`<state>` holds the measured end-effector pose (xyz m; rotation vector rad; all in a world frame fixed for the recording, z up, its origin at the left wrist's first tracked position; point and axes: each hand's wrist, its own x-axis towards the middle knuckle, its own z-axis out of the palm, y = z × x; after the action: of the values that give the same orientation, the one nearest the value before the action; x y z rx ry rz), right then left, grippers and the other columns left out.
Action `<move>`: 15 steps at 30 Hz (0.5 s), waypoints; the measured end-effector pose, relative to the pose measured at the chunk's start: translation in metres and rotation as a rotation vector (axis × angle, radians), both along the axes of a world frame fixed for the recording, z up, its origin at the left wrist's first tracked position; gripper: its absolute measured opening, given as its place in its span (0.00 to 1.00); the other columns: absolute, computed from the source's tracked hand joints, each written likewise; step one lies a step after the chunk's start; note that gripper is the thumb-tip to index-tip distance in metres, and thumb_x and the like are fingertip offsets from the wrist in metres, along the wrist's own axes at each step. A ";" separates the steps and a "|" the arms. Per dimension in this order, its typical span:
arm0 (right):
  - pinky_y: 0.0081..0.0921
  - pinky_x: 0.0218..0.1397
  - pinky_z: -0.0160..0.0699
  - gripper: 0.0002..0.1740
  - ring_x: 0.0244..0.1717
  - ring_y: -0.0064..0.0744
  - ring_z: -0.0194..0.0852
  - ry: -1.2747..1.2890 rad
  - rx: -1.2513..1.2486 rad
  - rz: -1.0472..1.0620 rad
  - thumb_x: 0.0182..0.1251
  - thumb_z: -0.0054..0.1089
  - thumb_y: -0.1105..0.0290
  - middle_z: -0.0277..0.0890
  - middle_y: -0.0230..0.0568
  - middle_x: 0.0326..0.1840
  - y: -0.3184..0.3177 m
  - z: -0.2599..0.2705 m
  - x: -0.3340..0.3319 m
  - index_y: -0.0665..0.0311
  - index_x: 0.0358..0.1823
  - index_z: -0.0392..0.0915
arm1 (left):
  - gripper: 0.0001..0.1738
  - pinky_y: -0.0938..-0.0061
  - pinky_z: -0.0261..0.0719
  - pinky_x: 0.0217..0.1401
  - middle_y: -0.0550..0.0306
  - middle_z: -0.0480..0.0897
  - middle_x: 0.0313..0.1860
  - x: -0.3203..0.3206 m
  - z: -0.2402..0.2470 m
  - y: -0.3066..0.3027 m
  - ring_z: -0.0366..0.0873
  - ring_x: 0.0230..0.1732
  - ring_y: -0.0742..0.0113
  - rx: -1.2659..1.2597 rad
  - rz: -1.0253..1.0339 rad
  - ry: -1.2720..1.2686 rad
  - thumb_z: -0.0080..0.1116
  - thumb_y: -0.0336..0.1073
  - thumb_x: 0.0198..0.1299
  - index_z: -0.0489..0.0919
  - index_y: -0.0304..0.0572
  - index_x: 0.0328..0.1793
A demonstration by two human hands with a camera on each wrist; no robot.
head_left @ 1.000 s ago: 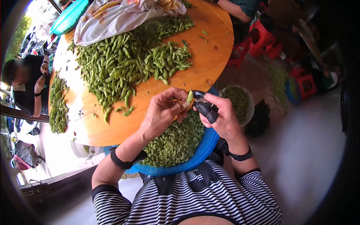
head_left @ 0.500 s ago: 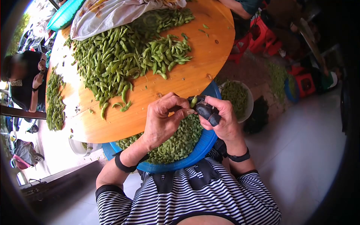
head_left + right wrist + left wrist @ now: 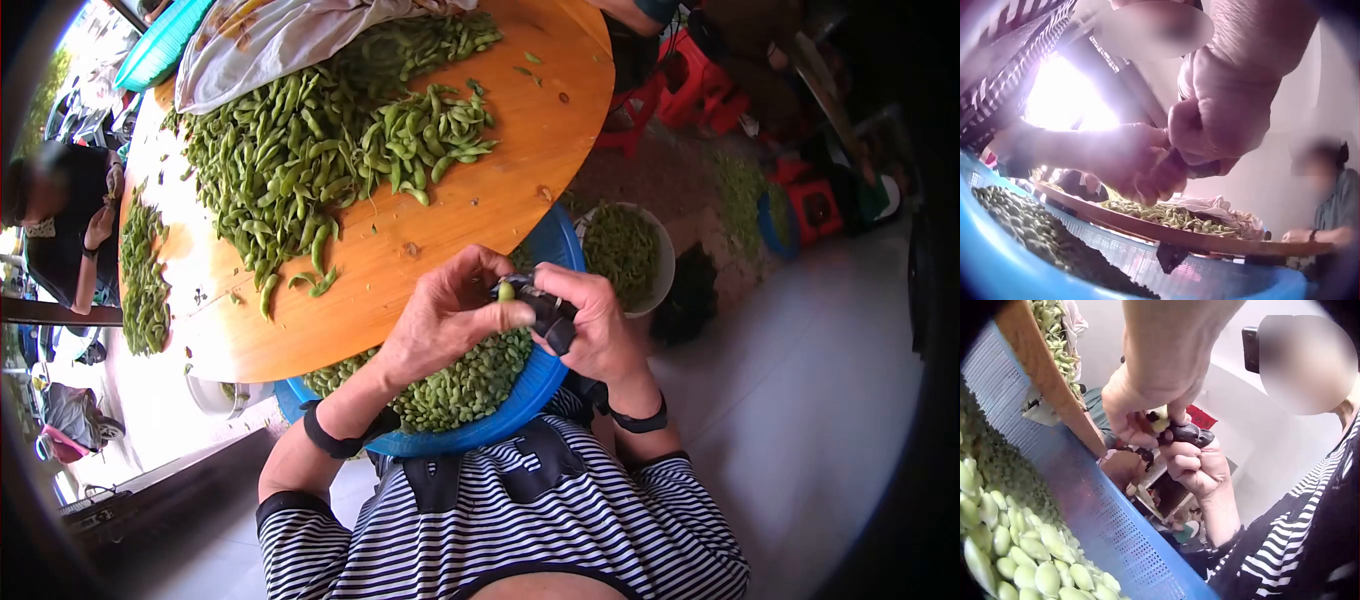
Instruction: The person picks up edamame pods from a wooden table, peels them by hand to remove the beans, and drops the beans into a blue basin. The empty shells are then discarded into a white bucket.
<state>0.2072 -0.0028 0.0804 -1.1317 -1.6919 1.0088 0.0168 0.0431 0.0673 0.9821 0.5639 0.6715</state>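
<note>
Both hands meet in the middle of the head view, raised over the far rim of a blue basket [image 3: 520,400]. The left hand [image 3: 450,310] comes in from the lower left with its wrist bent. Its thumb and curled fingers pinch a green pod [image 3: 506,291]. The right hand [image 3: 595,325] comes in from the lower right, knuckles up, with its fingers wrapped round a dark tool [image 3: 550,315] that touches the pod. Both hands are therefore gripping, one the pod and the other the tool.

Only a short end of the pod shows between the fingertips, pointing toward the top of the frame. The rest is hidden in the grip, so its long axis cannot be told for sure. In the left wrist view the pod [image 3: 1160,425] shows as a pale bit just left of the tool [image 3: 1188,432], near the centre of the frame.

Shelled beans [image 3: 450,385] fill the basket below the hands. A round wooden table [image 3: 480,200] spreads across the upper half of the head view and carries a big pile of pods [image 3: 320,150], with a cloth [image 3: 270,40] at the top left. A white bowl [image 3: 662,265] sits to the right of the hands.
</note>
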 end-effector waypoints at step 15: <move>0.37 0.34 0.72 0.17 0.32 0.50 0.72 -0.291 0.111 -0.245 0.43 0.60 0.83 0.67 0.48 0.32 -0.011 -0.002 -0.030 0.71 0.39 0.72 | 0.18 0.77 0.79 0.43 0.60 0.83 0.38 -0.007 -0.001 -0.006 0.79 0.37 0.75 0.009 0.007 0.157 0.44 0.31 0.74 0.75 0.33 0.64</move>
<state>0.1776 -0.0142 0.0785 -1.4236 -1.7551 0.6126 0.0096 0.0370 0.0663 1.0471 0.7031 0.6072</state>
